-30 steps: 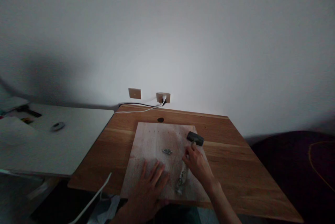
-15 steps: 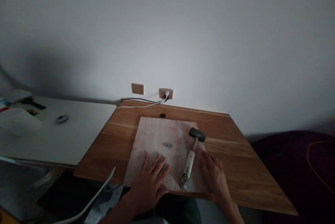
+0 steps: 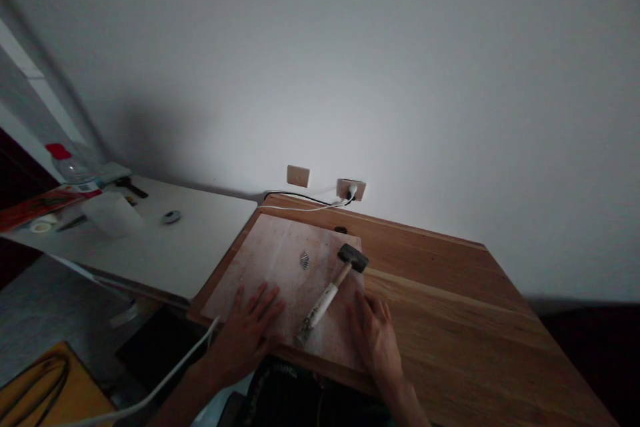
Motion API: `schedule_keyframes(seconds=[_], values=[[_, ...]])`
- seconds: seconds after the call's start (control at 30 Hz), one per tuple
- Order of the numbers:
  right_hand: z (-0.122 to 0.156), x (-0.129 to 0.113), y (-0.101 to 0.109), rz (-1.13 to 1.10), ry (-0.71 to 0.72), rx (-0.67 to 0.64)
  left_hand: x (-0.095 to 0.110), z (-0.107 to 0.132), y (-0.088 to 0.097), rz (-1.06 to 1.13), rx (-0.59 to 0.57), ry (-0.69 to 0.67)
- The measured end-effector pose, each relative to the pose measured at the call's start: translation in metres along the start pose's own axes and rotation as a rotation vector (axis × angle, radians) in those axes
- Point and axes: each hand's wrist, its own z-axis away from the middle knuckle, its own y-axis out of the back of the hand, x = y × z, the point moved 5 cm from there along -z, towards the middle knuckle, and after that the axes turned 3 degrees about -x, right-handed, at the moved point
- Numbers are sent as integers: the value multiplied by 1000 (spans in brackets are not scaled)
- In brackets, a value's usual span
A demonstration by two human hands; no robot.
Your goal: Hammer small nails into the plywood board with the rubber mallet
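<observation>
A pinkish-white wooden board (image 3: 250, 254) lies askew on the brown wooden table. My left hand (image 3: 247, 330) rests flat on its front left part, fingers spread. At the board's right edge is my right hand (image 3: 377, 337), fingers stretched forward along the edge and partly overlapping it. Between the hands a hammer (image 3: 327, 297) lies diagonally on the board, its dark head to the back right and its white-wrapped handle toward me. Neither hand touches it. Farther back sits a small fan of thin silvery pieces, possibly nails (image 3: 305, 260).
The brown table (image 3: 440, 307) stands against the wall, with a plugged-in socket (image 3: 351, 189) behind. A white table (image 3: 200, 234) adjoins at left, bearing a computer mouse (image 3: 171, 217), a red-capped bottle (image 3: 70, 164) and other items. A white cable (image 3: 170, 374) runs beside my left arm.
The board has slid left across the table and turned, carrying the hammer and the silvery pieces, with both hands on it. My view has swung left.
</observation>
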Motion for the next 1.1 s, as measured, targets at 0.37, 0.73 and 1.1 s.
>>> schedule_keyframes(seconds=[0.37,0.73,1.1], values=[[-19,-37,-39,65,28,-21,-53,36,3,-71,225,200],[-16,-36,-39,42,28,-29,-104,61,3,-109,222,483],[-15,-37,-39,37,1,-7,-120,60,0,-104,240,547]])
